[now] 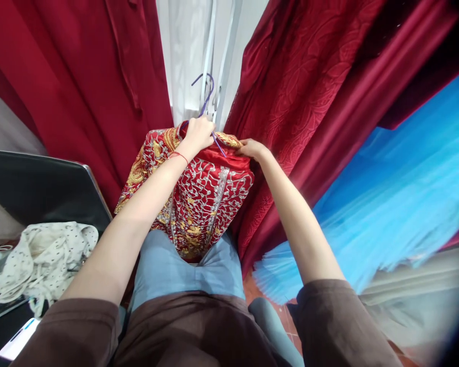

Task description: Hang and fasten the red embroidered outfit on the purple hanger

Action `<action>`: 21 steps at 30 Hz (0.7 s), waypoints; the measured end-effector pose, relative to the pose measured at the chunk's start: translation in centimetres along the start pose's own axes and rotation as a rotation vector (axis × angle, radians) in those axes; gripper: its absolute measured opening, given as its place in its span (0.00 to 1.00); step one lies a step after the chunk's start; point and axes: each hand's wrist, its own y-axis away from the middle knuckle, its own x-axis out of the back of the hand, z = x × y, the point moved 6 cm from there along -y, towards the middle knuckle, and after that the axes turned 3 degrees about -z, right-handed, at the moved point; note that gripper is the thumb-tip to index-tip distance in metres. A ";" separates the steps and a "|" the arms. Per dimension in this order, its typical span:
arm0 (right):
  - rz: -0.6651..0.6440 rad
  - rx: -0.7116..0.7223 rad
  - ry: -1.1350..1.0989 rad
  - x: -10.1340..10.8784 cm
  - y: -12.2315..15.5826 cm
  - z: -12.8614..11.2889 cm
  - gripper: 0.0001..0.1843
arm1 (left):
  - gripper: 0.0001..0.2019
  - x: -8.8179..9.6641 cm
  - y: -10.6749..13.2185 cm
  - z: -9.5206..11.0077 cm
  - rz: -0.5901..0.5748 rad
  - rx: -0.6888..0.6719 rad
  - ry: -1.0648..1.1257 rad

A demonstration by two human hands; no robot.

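A red garment [202, 199] with gold and silver embroidery hangs in front of me on a purple wire hanger [205, 97]. My left hand [198, 133] is closed around the hanger's neck at the garment's collar. My right hand [252, 149] pinches the garment's right shoulder edge, fingers pressed together on the cloth. The hanger's hook rises above my left hand against a white strip of wall; whether it rests on a rail is hidden.
Dark red gowns hang at the left [76, 86] and right [321, 102]. A blue pleated tulle skirt [401, 204] spreads at the right. A black surface [34, 188] at the left carries a cream dotted cloth [42, 260] and a phone [19, 339].
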 end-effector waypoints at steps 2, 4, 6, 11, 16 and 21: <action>-0.028 0.083 -0.085 -0.1 1.3 0.8 0.18 | 0.19 0.0 0.1 -0.1 -0.005 0.000 -0.002; -0.081 0.197 -0.172 -1.0 2.7 1.7 0.19 | 0.19 0.1 0.2 -0.2 -0.020 -0.018 0.002; -0.125 0.207 -0.223 -2.6 3.9 3.3 0.17 | 0.18 0.3 0.4 -0.3 -0.035 -0.050 0.008; -0.002 0.049 -0.296 -5.4 7.3 7.6 0.11 | 0.18 0.5 0.5 -0.6 -0.025 -0.080 -0.017; 0.440 0.097 -0.303 0.5 11.9 7.3 0.13 | 0.19 -0.2 0.2 0.1 0.000 -0.097 -0.049; 0.695 0.201 0.040 3.2 16.8 1.1 0.17 | 0.17 -0.4 0.0 0.5 0.089 -0.094 -0.038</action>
